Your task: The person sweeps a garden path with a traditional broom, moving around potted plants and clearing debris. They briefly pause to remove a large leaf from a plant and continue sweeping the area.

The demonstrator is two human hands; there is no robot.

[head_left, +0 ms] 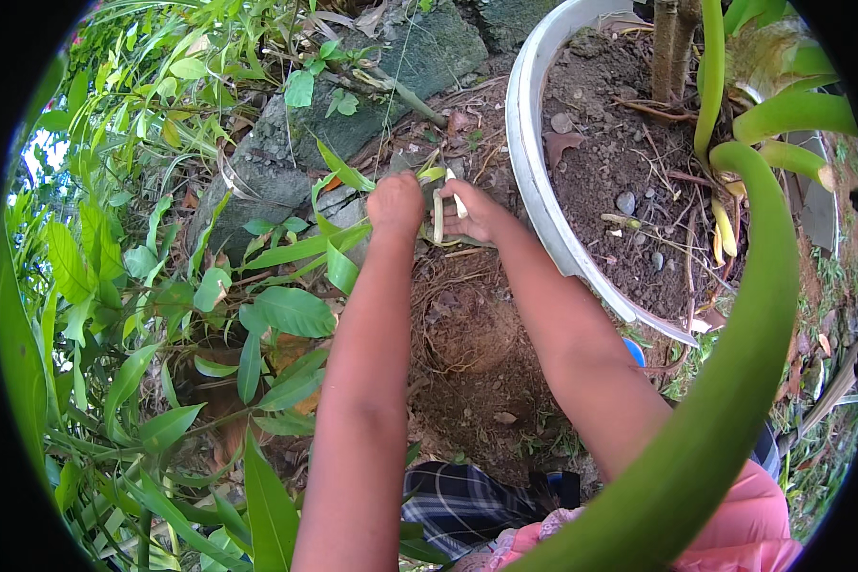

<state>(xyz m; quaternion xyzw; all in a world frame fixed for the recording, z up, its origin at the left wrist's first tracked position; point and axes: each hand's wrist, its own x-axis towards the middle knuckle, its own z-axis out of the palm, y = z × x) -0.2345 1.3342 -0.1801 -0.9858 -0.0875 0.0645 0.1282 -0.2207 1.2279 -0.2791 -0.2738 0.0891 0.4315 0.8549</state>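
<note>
Your left hand (396,202) is fisted on a green shoot (353,176) and your right hand (472,214) is closed around pale stems (439,214), both at far centre, just left of the white pot (529,162).

A white soil-filled pot (534,181) at right, grey stones (353,114) behind, leafy green shrubs (114,286) at left.
</note>
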